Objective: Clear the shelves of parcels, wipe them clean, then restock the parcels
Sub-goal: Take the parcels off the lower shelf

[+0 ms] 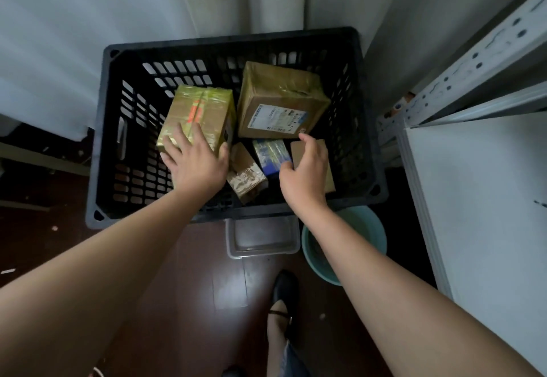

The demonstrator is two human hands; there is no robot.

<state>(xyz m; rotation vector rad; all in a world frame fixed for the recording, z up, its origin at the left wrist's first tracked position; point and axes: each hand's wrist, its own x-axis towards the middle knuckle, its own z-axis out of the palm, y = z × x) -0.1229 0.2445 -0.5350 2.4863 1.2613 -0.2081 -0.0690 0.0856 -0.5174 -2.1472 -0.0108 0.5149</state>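
The left hand (pixel 195 163) lays its spread, released fingers (pixel 183 136) flat over the yellow-taped parcel (pixel 196 117) inside the black crate (pixel 231 48); to lift well, I judge, the thumb should hook the near edge. The right hand (pixel 306 173) hovers half-curled, grasping nothing, above the blue parcel (pixel 270 153) and flat brown parcel (pixel 299 148). Beyond its fingertips sits the labelled carton (pixel 281 101); the white shelf (pixel 479 199) stands right.

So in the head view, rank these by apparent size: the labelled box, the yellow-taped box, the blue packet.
1. labelled box
2. yellow-taped box, nearly as large; partly hidden, so unsure
3. blue packet, clearly smallest
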